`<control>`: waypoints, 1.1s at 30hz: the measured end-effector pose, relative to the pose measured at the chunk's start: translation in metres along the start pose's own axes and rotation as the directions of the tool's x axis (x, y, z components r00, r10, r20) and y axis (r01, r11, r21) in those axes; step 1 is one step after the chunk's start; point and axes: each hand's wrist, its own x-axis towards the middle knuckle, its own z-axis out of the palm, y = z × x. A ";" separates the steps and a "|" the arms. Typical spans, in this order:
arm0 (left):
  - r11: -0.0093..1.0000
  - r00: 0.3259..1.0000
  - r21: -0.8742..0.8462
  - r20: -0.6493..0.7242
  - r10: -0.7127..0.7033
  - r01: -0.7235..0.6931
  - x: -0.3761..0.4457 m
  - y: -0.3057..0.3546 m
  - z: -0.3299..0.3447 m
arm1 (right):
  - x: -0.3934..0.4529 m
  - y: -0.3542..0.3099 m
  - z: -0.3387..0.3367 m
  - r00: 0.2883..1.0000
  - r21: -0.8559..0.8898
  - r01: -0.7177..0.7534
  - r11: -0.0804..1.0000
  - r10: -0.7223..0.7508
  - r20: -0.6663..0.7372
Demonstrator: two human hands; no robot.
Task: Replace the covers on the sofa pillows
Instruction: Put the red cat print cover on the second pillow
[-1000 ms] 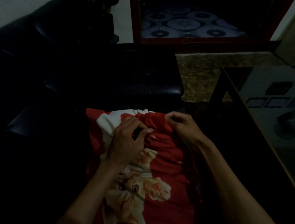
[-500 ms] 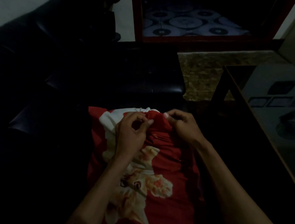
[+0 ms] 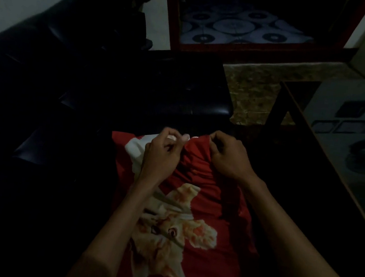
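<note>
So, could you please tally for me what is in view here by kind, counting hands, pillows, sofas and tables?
Hands: 2, the left hand and the right hand
Pillows: 1, the red cat-print pillow
Sofas: 1, the black sofa
Tables: 1, the glass-topped table
Total: 5
</note>
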 end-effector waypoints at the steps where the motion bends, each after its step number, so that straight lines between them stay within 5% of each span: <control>1: 1.000 0.999 0.023 0.035 0.021 -0.022 0.005 0.000 -0.002 | -0.001 -0.001 -0.001 0.999 -0.034 0.034 0.999 -0.034 0.006; 5: 0.967 0.986 0.202 0.081 0.143 -0.157 0.022 -0.003 -0.005 | -0.002 0.000 -0.002 0.998 -0.076 0.064 0.995 -0.063 0.012; 17: 0.975 0.996 0.220 0.087 -0.012 -0.007 0.029 -0.003 0.004 | -0.001 -0.001 0.000 1.000 -0.111 0.018 0.994 -0.017 0.009; 28: 0.983 0.978 -0.062 0.110 0.177 -0.171 0.009 -0.019 0.007 | 0.002 0.006 -0.002 0.985 -0.132 -0.146 0.981 0.157 0.075; 33: 0.925 0.914 0.033 0.174 0.367 -0.378 0.002 -0.017 0.012 | -0.005 0.020 -0.001 0.967 -0.096 -0.252 0.963 0.255 0.020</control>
